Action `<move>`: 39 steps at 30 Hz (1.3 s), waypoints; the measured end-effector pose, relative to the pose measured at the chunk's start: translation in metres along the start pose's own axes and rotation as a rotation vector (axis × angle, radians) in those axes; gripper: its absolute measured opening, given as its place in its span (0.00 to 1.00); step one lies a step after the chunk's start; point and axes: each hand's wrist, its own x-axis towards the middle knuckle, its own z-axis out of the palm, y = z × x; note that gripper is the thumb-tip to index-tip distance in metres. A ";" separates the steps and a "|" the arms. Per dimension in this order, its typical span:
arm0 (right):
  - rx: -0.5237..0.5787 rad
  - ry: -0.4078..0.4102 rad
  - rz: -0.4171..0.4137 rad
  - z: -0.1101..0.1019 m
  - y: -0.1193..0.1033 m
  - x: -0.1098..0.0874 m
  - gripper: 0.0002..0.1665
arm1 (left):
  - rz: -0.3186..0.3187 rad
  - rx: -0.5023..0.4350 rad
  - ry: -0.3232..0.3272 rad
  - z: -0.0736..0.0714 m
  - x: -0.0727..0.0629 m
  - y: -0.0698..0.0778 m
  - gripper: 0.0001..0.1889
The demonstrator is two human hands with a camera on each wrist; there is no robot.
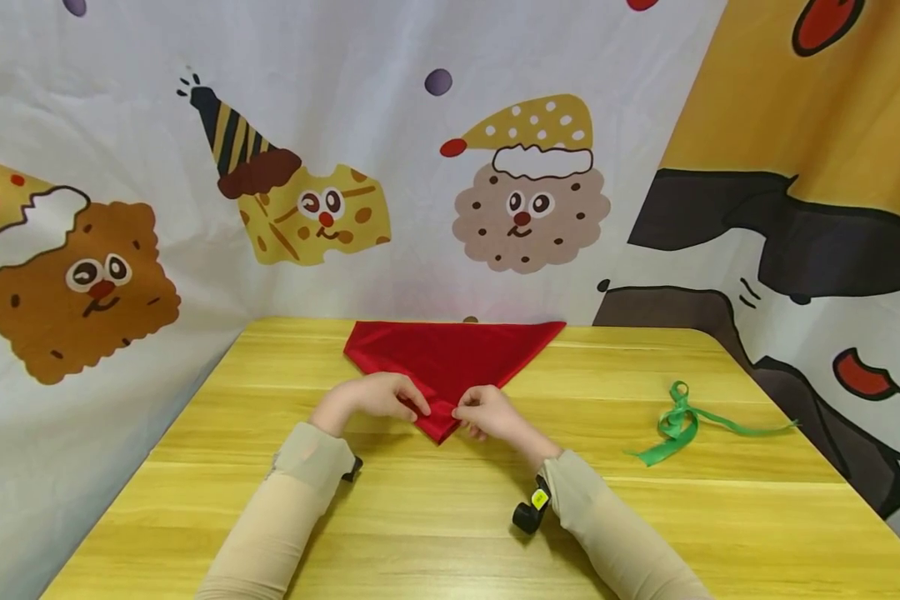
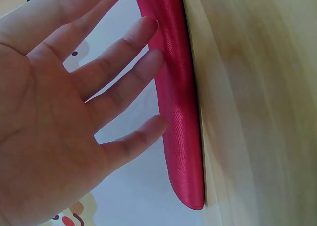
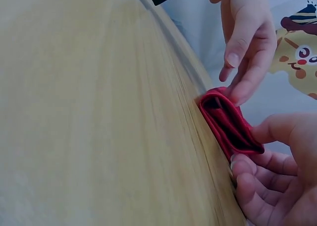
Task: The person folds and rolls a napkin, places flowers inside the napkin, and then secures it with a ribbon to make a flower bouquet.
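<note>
A shiny red cloth point(image 1: 457, 354), folded into a rough triangle, lies on the table with its point towards the person. My right hand point(image 1: 491, 412) pinches the right side of that near point; in the right wrist view its thumb point(image 3: 272, 128) lies on top and its fingers curl underneath. Layers of the folded end show there as a flat loop. My left hand point(image 1: 382, 396) reaches over the cloth's left edge, fingertips right at the fabric. The left wrist view shows this hand's palm point(image 2: 49, 122) with fingers spread and extended, touching the cloth's side.
A tangled green ribbon point(image 1: 678, 425) lies on the right part of the wooden table point(image 1: 435, 542). Behind the table hangs a white backdrop point(image 1: 390, 100) with cartoon food faces. Black wrist cameras point(image 1: 528, 512) sit at both cuffs.
</note>
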 end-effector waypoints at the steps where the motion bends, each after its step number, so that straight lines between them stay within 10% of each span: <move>1: -0.018 0.008 -0.003 -0.001 0.000 0.000 0.06 | -0.008 -0.001 -0.009 0.000 0.000 0.001 0.11; 16: -0.306 -0.014 -0.335 -0.006 0.003 0.009 0.09 | -0.023 0.016 -0.073 0.001 0.001 0.005 0.13; 39: -0.359 -0.019 -0.273 0.006 0.005 0.001 0.12 | -0.082 -0.022 -0.168 0.004 -0.002 0.015 0.16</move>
